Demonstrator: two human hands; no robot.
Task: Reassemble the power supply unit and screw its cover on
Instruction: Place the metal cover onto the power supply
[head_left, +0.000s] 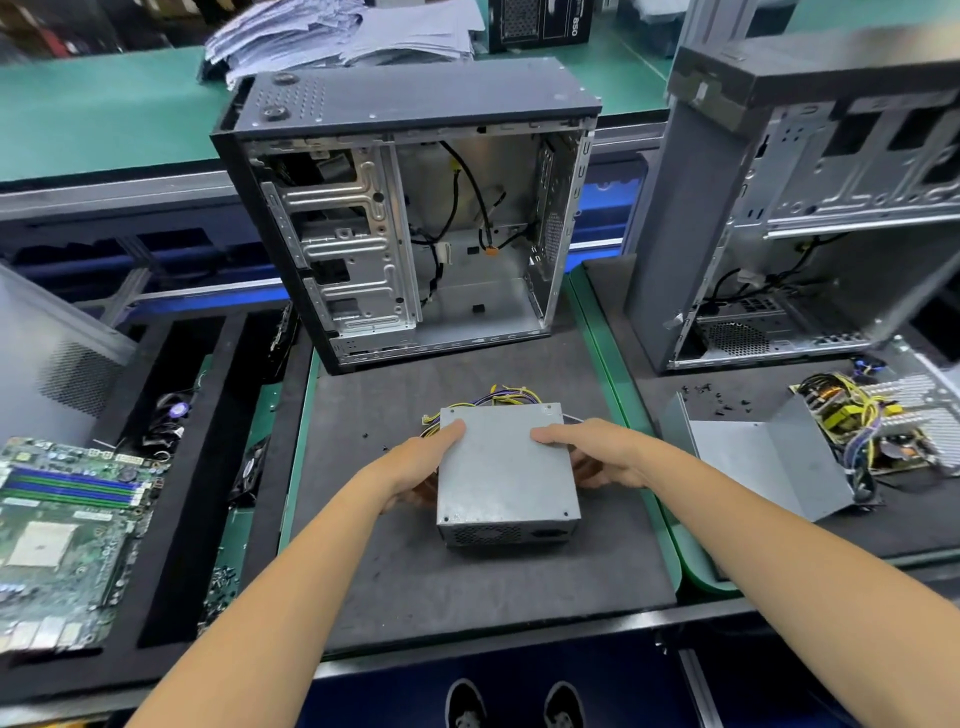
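From the head camera, the power supply unit (506, 467) sits on the dark foam mat (467, 582), a little right of the mat's middle and nearer its front edge than the open computer case (410, 208) standing at the mat's back edge. Its grey cover faces up; the perforated vent face points toward the mat's front edge and the person, while the bundle of yellow and purple wires (501, 396) leaves the opposite end, toward the case. The long axis looks to run front to back, though the wide lens makes that uncertain. The left hand (415, 467) holds the left side, thumb lying on the cover near its far left corner and fingers curled down the wall; the right hand (597, 457) mirrors it on the right side, thumb on top, fingers wrapped below the edge. Judging by the sheet-metal box, it will be stiff, fairly heavy for its bulk, smooth and a bit slippery, with sharp folded edges; the flat side walls are the sound place to grip, not the wires, which are soft and could strain. A few small dark screws (365, 435) lie on the mat to the left of the unit. Another, opened supply (857, 426) lies on the mat to the right.
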